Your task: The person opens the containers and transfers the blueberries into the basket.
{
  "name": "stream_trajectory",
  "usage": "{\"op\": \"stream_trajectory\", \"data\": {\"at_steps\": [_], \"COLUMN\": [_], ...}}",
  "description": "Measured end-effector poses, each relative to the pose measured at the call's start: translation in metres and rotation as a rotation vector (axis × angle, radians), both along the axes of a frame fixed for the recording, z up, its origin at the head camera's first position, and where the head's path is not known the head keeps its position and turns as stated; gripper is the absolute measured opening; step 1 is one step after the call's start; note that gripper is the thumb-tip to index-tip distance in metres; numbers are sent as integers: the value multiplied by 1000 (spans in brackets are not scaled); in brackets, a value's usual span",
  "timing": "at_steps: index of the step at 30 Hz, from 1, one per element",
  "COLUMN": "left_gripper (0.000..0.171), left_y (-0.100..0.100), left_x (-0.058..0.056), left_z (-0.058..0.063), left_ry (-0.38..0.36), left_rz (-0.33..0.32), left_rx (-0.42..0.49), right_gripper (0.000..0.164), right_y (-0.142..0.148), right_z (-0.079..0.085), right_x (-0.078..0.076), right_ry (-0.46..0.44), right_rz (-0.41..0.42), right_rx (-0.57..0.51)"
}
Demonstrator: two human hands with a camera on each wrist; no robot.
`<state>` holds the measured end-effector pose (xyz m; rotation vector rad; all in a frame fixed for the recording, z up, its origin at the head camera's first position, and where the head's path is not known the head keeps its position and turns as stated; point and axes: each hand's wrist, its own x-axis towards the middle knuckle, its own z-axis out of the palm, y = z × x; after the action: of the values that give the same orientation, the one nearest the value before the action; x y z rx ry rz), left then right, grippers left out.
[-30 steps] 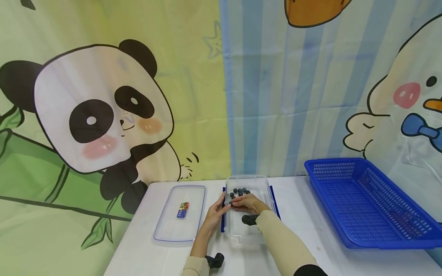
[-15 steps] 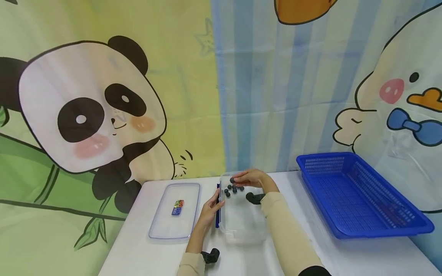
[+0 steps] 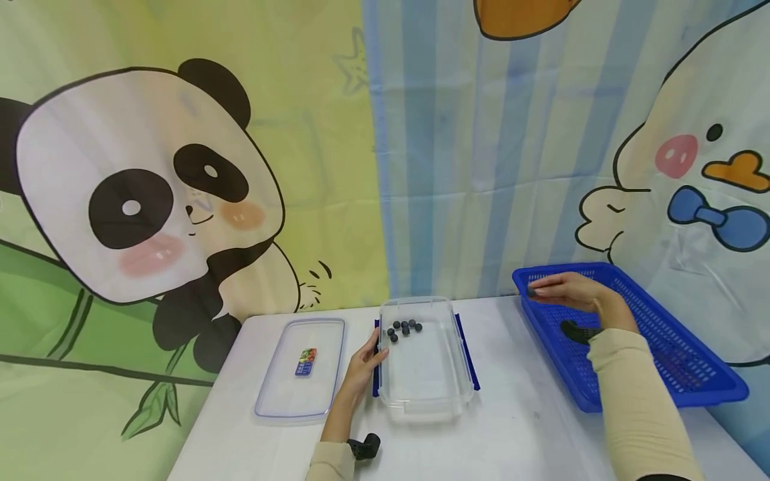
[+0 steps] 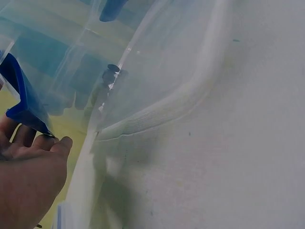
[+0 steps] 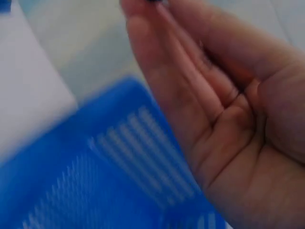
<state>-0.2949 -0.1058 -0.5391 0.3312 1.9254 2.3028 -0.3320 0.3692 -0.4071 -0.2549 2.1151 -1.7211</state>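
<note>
White surface [image 3: 511, 414], panda-printed curtain [image 3: 445, 167] at twelve o'clock; the clear plastic lid [image 3: 283, 391] at nine carries a colourful label [image 3: 305, 362], unreadable! Right hand [image 3: 568, 292] fingers pinch a dark round ball [image 3: 531, 292] above the blue plastic basket [image 3: 692, 367] at three; left hand [image 3: 362, 367] fingers grip the clear plastic box [image 3: 427, 374].

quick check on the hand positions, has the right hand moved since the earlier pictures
Yes: in the head view the right hand has gone rightward, from over the clear box to over the blue basket.
</note>
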Motion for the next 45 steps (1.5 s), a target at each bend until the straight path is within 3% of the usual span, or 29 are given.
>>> {"op": "stream_trajectory", "data": {"at_steps": [5, 9, 13, 18, 22, 26, 29, 34, 38, 45], "left_gripper": [64, 69, 68, 65, 68, 64, 62, 67, 70, 68], "left_y": [-3, -5, -4, -1, 0, 0, 0, 0, 0, 0], "left_x": [5, 3, -2, -7, -9, -10, -10, 3, 9, -3], "left_z": [8, 8, -2, -14, -16, -17, -17, 0, 7, -9], "left_ry": [-2, 8, -8, -12, -4, 7, 13, -13, -10, 3], "left_rz": [-4, -2, -2, 17, 31, 42, 42, 14, -5, 37], "left_rx": [-40, -41, -22, -30, -42, -58, -58, -47, -56, -50], "right_gripper": [30, 35, 42, 39, 33, 33, 33, 37, 37, 33], "right_y": [62, 85, 94, 99, 101, 104, 106, 108, 96, 34], "right_z": [-34, -66, -90, -105, -106, -106, -109, -110, -91, -35], "right_x": [24, 39, 50, 58, 60, 62, 64, 65, 59, 14], "right_ry": [-13, -136, -259, -255, -240, -268, -320, -356, -341, -114], "right_rz": [99, 194, 277, 306, 256, 232, 233, 252, 190, 207], "right_rx": [-19, -201, -332, -233, -125, -96, -171, -339, -399, -211]}}
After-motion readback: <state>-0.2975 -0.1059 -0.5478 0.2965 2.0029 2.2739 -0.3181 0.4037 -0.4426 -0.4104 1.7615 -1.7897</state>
